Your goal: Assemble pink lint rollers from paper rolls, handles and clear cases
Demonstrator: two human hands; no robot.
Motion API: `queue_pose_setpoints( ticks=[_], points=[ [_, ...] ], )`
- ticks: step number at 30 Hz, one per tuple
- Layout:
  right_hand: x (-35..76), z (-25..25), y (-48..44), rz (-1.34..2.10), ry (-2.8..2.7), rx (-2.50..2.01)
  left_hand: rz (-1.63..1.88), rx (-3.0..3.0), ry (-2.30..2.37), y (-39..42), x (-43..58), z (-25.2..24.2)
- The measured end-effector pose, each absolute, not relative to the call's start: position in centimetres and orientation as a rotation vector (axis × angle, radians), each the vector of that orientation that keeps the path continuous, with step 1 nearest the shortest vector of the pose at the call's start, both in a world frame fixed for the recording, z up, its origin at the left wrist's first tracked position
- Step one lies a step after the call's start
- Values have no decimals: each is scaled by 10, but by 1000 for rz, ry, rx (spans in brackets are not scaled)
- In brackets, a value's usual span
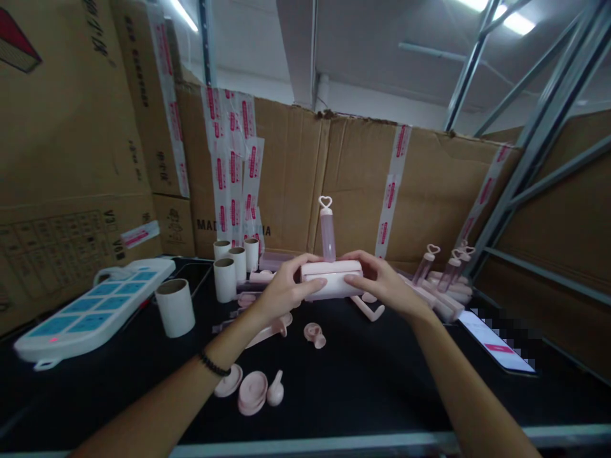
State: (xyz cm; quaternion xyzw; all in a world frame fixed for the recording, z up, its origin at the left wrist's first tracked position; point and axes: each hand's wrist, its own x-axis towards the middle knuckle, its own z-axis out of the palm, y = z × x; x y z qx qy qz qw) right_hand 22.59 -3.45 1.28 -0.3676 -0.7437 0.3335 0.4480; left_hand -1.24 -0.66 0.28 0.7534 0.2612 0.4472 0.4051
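Between both hands, above the black tabletop, is a pale pink box-shaped piece [333,278] with rounded ends. My left hand [298,280] grips its left end, thumb across the front. On the right end, my right hand [370,277] is closed the same way. A clear pinkish tube with a heart-shaped loop on top [327,232] stands upright at the piece's upper side; whether it is joined to it I cannot tell. Below the hands lies a small pink round part with a knob [314,334]. A pink bent rod [370,310] lies under my right hand.
Several white cylinders [225,280] stand at the left near a white power strip [95,312]. Pink discs [252,391] and a small bulb-shaped part [275,389] lie in front. Similar heart-topped pieces [449,273] and a lit phone [499,343] are at right. Cardboard [296,172] walls the back.
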Motion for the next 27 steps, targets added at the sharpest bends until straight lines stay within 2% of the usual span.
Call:
queue_pose_setpoints(
  ticks=[4, 10, 16, 23, 27],
  points=[
    [238, 21, -47, 772, -2059, -1078, 1039, 1969, 611, -3, -10, -5],
    [245, 14, -69, 438, -2161, -1348, 960, 1873, 541, -7, 4, -20],
    [276, -4, -78, 288, -1847, -1437, 1052, 1737, 672, -5, 8, -18],
    [334, -29, -85, -212, -1623, -2054, 1102, 1783, 750, -3, 5, -16],
    [343, -44, -91, -362, -1585, -2290, 1113, 1813, 752, -1, 6, -18]
  ],
)
